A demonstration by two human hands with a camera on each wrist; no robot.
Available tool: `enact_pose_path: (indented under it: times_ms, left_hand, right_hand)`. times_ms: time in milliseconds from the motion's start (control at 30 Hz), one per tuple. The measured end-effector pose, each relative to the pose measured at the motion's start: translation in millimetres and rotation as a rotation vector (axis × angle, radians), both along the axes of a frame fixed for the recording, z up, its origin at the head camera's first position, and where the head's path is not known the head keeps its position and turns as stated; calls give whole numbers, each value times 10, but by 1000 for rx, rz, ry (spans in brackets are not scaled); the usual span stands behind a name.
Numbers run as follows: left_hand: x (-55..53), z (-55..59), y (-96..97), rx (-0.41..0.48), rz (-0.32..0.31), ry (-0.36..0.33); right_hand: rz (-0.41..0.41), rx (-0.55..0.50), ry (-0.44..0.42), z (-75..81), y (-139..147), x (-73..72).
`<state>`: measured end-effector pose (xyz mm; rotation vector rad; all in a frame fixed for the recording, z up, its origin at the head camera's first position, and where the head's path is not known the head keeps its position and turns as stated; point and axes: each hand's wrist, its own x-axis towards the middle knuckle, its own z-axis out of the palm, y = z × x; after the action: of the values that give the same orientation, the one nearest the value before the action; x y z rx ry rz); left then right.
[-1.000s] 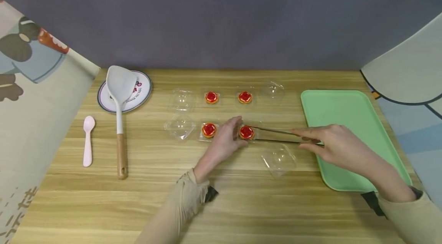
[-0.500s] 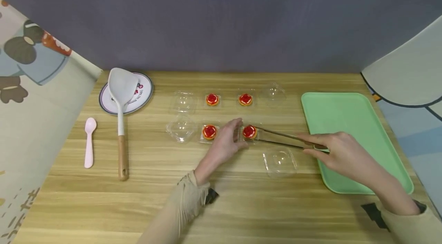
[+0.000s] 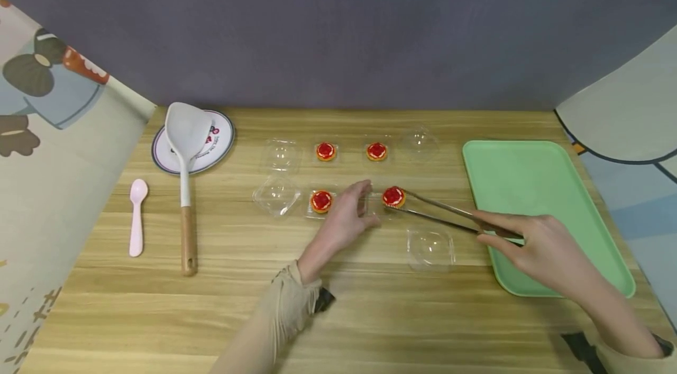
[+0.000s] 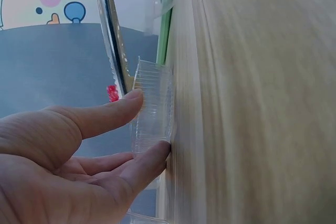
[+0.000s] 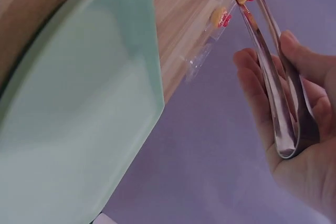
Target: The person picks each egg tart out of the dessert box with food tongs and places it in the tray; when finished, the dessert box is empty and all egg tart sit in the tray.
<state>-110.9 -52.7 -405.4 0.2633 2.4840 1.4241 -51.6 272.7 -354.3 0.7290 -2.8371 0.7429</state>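
My right hand (image 3: 552,253) holds metal tongs (image 5: 275,93), whose tips grip a small red-topped tart (image 3: 394,197). The tart is at the right end of a clear plastic box (image 4: 151,114) and looks raised in the left wrist view, where the tongs partly hide it. My left hand (image 3: 345,213) holds this box by its left end, thumb on one side and fingers on the other. Just left of that hand, another tart (image 3: 321,201) sits in its own clear box. Two more tarts, one on the left (image 3: 326,152) and one on the right (image 3: 376,152), sit behind in boxes.
A green tray (image 3: 529,186) lies at the right. Clear domed lids, such as the front right lid (image 3: 431,249), spread out beside the boxes. On the left are a white spatula (image 3: 186,133) with a wooden handle, a plate (image 3: 222,147) under it and a pink spoon (image 3: 136,218).
The tongs have closed on the tart and shifted it to the right, away from my left hand. My right hand has drawn back to the right; my left hand stays in place.
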Motion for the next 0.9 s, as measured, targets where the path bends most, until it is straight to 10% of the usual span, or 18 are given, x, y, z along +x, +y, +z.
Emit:
enact_pose_path:
  times_ms: [900]
  left_hand:
    - [-6, 0, -5, 11, -14, 1]
  right_hand:
    - [-315, -17, 28, 22, 527, 362]
